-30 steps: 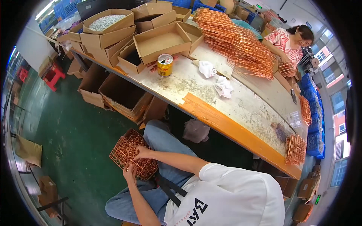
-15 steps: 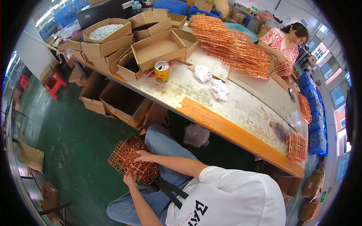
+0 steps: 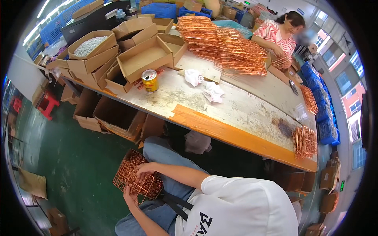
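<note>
A shallow tray [image 3: 130, 152] heaped with small copper-coloured rings [image 3: 151, 185] rests on my lap. Over the heap lies a copper-coloured grid frame [image 3: 123, 179] with rings in its openings. At its near edge, my left hand [image 3: 129, 196] has its fingers closed on the frame. My right hand [image 3: 145, 169] is over the middle of the frame, fingers bent down and pressed together among the rings; whatever is between the fingertips is too small to make out.
A long worktable [image 3: 252, 114] holds stacked copper-coloured grids [image 3: 224, 47], cardboard boxes [image 3: 145, 59], a yellow can [image 3: 150, 81] and crumpled white cloths [image 3: 213, 92]. A co-worker [image 3: 277, 37] handles grids at its far side. Large cartons [image 3: 118, 118] stand underneath; a red stool [image 3: 48, 105] is at left.
My right hand has shifted slightly left and down over the frame, and my left hand slightly down and left. The whole view has shifted, so the table appears further left.
</note>
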The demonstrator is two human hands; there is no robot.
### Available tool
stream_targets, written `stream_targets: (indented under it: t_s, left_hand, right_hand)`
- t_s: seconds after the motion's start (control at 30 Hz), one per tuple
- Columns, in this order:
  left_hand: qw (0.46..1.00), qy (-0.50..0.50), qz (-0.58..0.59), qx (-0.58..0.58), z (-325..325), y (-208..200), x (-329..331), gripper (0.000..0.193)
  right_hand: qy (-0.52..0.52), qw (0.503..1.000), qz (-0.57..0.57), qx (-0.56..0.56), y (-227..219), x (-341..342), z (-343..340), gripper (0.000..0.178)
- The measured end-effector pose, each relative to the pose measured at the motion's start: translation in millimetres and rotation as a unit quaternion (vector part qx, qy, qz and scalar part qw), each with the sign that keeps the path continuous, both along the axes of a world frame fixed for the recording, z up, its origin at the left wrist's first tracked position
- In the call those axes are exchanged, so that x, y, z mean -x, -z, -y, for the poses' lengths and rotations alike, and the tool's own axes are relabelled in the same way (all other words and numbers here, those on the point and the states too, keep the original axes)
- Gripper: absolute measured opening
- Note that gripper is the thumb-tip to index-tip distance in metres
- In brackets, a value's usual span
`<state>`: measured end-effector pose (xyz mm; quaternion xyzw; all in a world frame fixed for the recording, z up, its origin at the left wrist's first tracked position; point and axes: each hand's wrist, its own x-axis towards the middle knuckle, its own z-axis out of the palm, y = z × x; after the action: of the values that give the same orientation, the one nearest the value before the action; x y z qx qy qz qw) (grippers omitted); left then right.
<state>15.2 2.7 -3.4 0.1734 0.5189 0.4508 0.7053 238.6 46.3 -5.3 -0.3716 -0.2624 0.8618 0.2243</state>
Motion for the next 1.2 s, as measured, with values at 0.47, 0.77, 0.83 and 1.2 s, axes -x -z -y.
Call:
stream_targets:
  t_s: [0.47,0.77,0.83,1.2]
  left_hand:
    - [0.964,-0.009,-0.194,0.184,5.7,-31.3,-31.1,0.030]
    - [0.982,0.025,-0.157,0.101,1.0,19.7,-18.0,0.024]
    - [0.976,0.009,-0.190,0.108,2.3,28.5,-7.1,0.020]
    - [0.986,0.052,-0.078,0.138,-8.7,28.1,-25.2,0.046]
  right_hand:
    - [0.073,0.978,0.193,-0.009,-10.2,15.1,12.7,0.051]
    - [0.110,0.993,0.041,-0.001,18.3,8.5,17.8,0.026]
    - [0.131,0.972,0.182,-0.071,16.6,20.5,20.1,0.025]
    - [0.161,0.962,0.177,-0.131,57.8,5.4,1.7,0.029]
